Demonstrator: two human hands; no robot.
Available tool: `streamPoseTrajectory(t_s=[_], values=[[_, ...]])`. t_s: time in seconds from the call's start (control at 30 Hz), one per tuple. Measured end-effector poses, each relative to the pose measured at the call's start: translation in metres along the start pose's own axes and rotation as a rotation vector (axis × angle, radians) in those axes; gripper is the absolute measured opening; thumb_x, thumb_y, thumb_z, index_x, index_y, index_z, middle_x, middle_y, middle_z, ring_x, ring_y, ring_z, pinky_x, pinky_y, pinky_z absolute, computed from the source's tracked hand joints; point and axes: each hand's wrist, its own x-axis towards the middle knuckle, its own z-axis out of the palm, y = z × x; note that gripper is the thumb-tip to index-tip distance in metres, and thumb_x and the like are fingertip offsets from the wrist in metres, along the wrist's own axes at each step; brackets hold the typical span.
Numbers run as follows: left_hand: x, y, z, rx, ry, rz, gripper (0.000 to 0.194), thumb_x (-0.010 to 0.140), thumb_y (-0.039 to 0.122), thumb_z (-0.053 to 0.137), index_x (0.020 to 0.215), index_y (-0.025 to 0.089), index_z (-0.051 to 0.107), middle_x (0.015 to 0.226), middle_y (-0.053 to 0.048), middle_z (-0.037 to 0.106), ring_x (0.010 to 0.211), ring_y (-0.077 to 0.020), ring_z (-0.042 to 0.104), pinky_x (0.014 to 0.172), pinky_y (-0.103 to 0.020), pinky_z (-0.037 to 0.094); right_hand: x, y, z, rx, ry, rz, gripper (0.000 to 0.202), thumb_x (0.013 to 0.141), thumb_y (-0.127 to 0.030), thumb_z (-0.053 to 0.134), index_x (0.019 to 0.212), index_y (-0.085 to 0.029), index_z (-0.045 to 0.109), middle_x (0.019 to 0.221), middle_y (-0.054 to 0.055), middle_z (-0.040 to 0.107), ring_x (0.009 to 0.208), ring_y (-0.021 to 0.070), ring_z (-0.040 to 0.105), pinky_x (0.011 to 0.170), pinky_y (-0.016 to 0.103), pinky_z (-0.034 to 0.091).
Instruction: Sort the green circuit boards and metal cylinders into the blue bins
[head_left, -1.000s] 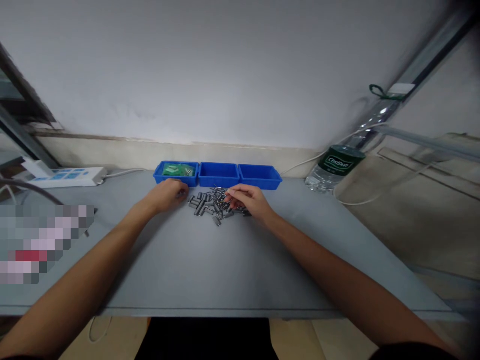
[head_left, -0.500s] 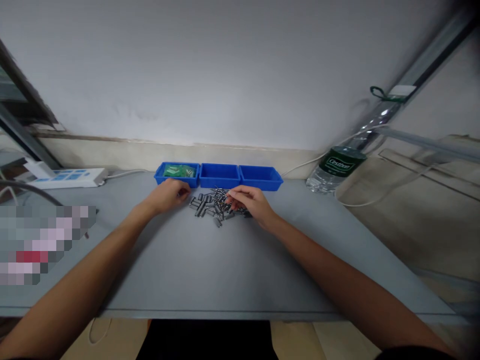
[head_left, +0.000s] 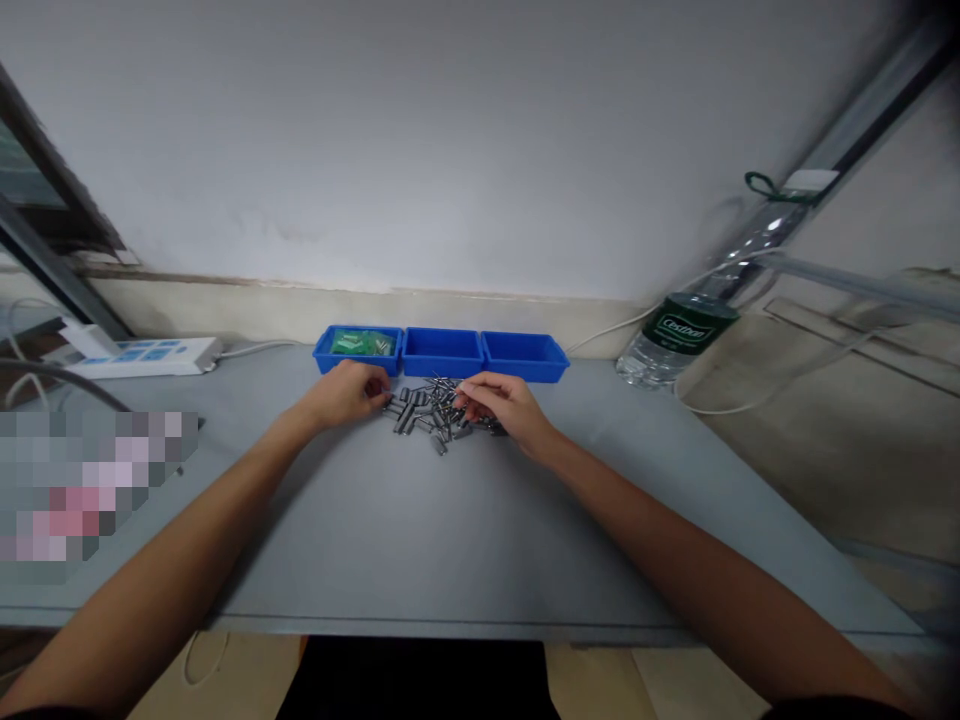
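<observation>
Metal pieces (head_left: 424, 412): heaped between my hands.
Left hand (head_left: 349, 393): curled at the heap's edge; I can't tell its grip.
Right hand (head_left: 504, 405): fingers bunched over the heap, hold unclear.
Left blue bin (head_left: 323, 352): something green (head_left: 352, 343), silvery bits (head_left: 384, 347).

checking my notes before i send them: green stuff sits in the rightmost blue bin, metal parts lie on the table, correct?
Not quite: the green stuff is in the leftmost blue bin, as the head view shows. The metal parts do lie on the table.

The hands (head_left: 512, 405) and forearms (head_left: 637, 510) are bare, with dark sleeve edges (head_left: 832, 708) and black lower clothing (head_left: 420, 682).
</observation>
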Motion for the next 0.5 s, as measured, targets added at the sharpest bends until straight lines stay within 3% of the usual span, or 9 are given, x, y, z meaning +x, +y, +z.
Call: streamPoseTrajectory(t_s=[0.23, 0.5], values=[[-0.0014, 0.0023, -0.0027, 0.043, -0.022, -0.006, 0.025, 0.077, 0.018, 0.061, 0.098, 0.015, 0.074, 0.09, -0.009, 0.075, 0.082, -0.0223, 0.069, 0.077, -0.032, 0.051, 0.0021, 0.0014, 0.0011, 0.005, -0.005, -0.001, 0.029, 0.076, -0.049, 0.079, 0.084, -0.021, 0.076, 0.081, 0.005, 0.076, 0.064, 0.0134, 0.063, 0.064, 0.03, 0.053], [-0.0016, -0.0021, -0.0049, 0.097, -0.075, 0.04, 0.029, 0.071, 0.018, 0.06, 0.096, 0.015, 0.074, 0.082, -0.005, 0.072, 0.071, -0.0177, 0.062, 0.066, -0.028, 0.045, 0.0011, 0.0008, 0.0019, 0.02, -0.006, -0.008, 0.028, 0.075, -0.048, 0.079, 0.081, -0.021, 0.075, 0.079, 0.004, 0.075, 0.063, 0.0134, 0.062, 0.064, 0.03, 0.053]])
